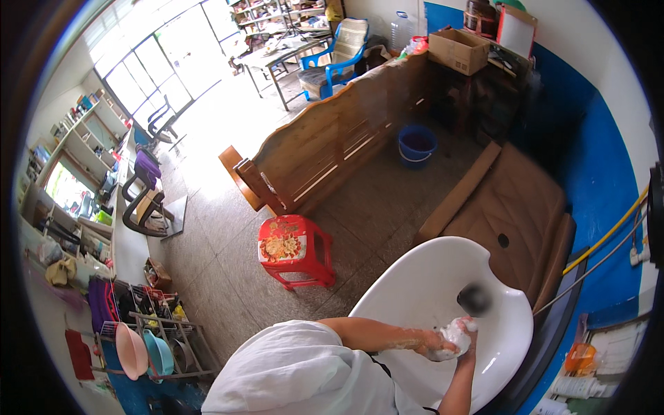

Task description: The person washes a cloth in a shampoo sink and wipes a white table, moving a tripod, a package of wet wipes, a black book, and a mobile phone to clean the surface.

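Note:
Over the white ceramic wash basin (410, 280), my two hands are together, with a white, foamy mass between and over their fingers. My left hand (433, 343) reaches in from the left side, its fingers curled against the foam and its wrist streaked with suds. My right hand (468, 334) comes up from below and meets it, its fingertips coated in white. Whether the white mass (454, 337) is only lather or also a soaped cloth cannot be told. Just above the hands, a dark, blurred round thing (474, 299) shows in the basin.
A brown padded shampoo chair (519, 207) adjoins the basin. A red plastic stool (284, 246) stands left of it. Beyond are a blue bucket (416, 148) and a wooden partition (321, 135). Yellow hose (607, 233) runs along the right wall; bottles (578, 386) stand at lower right.

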`<action>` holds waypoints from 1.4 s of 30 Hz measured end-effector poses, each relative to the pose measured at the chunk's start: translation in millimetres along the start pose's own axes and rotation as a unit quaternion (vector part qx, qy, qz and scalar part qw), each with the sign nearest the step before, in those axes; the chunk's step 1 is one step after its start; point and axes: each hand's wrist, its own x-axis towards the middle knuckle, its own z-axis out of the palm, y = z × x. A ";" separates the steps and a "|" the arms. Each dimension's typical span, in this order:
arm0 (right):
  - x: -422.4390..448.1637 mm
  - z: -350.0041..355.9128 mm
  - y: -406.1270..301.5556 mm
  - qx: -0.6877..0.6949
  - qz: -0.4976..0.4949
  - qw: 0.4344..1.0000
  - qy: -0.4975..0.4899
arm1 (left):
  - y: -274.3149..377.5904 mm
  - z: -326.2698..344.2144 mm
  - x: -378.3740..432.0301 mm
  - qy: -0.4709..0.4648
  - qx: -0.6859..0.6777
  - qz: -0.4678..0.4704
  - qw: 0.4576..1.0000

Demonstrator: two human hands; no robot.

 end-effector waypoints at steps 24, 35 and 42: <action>7.7 -0.4 1.1 0.453 -0.185 0.842 -0.225 | 47.8 66.2 -34.5 -0.087 -0.411 0.036 0.907; -12.5 76.2 -119.4 -0.012 -0.033 0.995 -0.089 | 59.3 28.6 -48.0 0.009 -0.017 0.050 0.999; 10.9 61.2 -77.4 -0.240 0.002 0.967 0.089 | 50.3 34.5 -21.3 0.205 0.143 0.006 0.968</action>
